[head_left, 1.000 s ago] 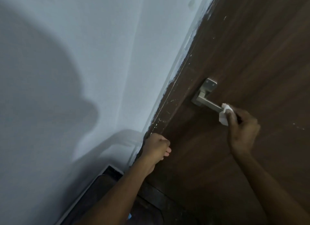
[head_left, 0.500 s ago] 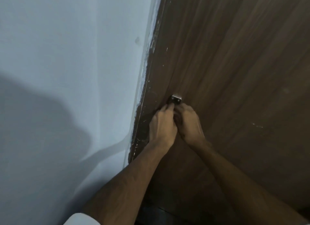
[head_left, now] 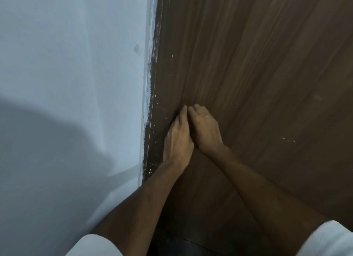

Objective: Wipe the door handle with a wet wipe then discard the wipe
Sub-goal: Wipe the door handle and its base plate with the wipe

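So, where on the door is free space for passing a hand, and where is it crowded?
Free: the bare door above and to the right of the hands. Crowded: the left hand and right hand press together near the door's edge by the white wall, hiding whatever lies under them.

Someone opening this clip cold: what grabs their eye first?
Two bare hands, left hand and right hand, pressed together at mid-frame against the dark wooden door. They cover whatever is beneath; no handle or wipe shows. The pale wall fills the left.
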